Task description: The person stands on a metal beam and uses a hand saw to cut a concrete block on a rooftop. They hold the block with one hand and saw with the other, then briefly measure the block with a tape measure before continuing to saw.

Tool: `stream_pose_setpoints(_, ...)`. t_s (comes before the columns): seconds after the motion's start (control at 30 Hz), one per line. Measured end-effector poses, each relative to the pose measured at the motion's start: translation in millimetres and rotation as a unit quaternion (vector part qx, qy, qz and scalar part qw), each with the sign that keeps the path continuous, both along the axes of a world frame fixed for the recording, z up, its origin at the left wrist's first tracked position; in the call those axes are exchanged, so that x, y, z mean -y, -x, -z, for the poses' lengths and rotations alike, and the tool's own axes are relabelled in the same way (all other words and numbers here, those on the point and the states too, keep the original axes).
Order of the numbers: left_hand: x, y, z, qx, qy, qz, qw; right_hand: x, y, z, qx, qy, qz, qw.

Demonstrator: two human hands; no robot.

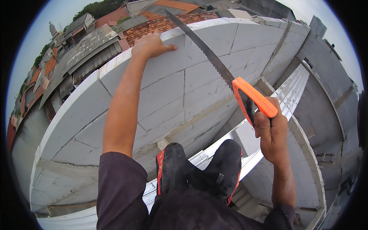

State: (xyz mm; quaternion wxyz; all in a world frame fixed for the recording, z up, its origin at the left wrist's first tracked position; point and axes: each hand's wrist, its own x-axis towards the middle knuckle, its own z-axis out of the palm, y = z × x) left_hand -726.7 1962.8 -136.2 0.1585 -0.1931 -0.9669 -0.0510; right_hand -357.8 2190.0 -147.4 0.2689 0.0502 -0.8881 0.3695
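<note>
— Any packages, labels, signs or screens in view here?

— None that can be made out (the far edges are small and bent by the lens, so anything tiny there is past telling).

— Nothing printed or boxed anywhere, then?

— No package, no label, no sign, no screen that shows.

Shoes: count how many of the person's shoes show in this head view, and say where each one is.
2. The left shoe, black with red trim, stands at lower centre by the block wall. The right shoe is beside it, on the pale ledge. None seems hidden.
</note>
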Motion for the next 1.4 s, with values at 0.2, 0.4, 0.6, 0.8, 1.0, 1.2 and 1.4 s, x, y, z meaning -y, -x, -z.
stream_pose_setpoints(0.2,-15.0,-3.9,-2.9,0.014,-0.010,0.020,1.000,-7.0,27.6,-30.9,-0.015,-0.007,0.001,1.000)
stream_pose_setpoints(0.4,-7.8,14.3,0.2,-0.004,0.002,0.030,1.000,-10.6,39.2,-31.4,0.014,0.046,-0.038,0.998)
stream_pose_setpoints(0.6,-21.9,11.7,-13.3,0.082,0.010,0.017,0.996,-9.1,23.6,-16.1,-0.039,-0.014,0.019,0.999)
stream_pose_setpoints(0.8,-31.4,15.0,-9.8,0.080,-0.048,0.043,0.995,0.4,102.3,-37.8,-0.034,-0.080,0.075,0.993)
stream_pose_setpoints(1.0,-16.5,7.9,-6.5,0.063,-0.025,0.024,0.997,3.3,-3.0,-11.2,-0.018,-0.054,0.039,0.998)
stream_pose_setpoints(1.2,-37.1,24.7,-11.5,0.078,-0.048,0.063,0.994,8.6,106.2,-34.8,-0.044,-0.101,0.084,0.990)
stream_pose_setpoints(1.4,-5.7,22.1,-2.0,0.041,-0.037,0.026,0.998,15.1,21.7,-28.7,-0.018,-0.052,0.042,0.998)
